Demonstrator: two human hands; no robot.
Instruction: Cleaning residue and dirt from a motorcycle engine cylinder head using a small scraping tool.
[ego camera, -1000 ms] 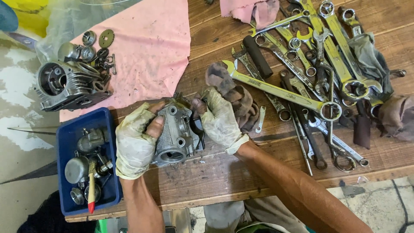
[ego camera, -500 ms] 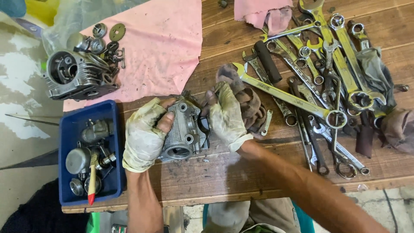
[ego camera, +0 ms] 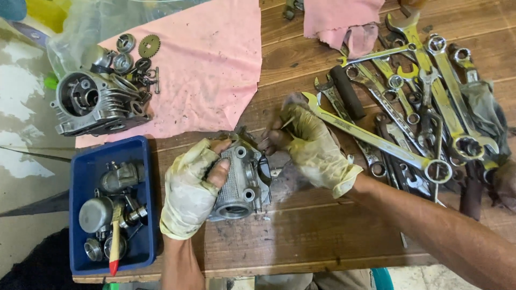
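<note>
Both my hands wear dirty pale gloves with the fingertips cut off. My left hand (ego camera: pixel 191 190) grips a grey cast-metal engine part (ego camera: pixel 242 180) and holds it just above the wooden table (ego camera: pixel 301 236). My right hand (ego camera: pixel 309 145) hovers at the part's upper right edge, its fingertips pinched on a small thin pin-like piece (ego camera: pixel 287 122) that is too small to make out. A grimy rag (ego camera: pixel 290 180) lies under my right wrist.
A pink cloth (ego camera: pixel 209 75) at the back left carries a finned cylinder head (ego camera: pixel 97 104), gears and small parts. A blue tray (ego camera: pixel 86 166) of parts and a red-handled tool sits at the front left. Several wrenches (ego camera: pixel 408 107) are piled on the right.
My right hand has come off the engine part and lifted up and to the right, now pinching a small piece. My left hand still holds the part.
</note>
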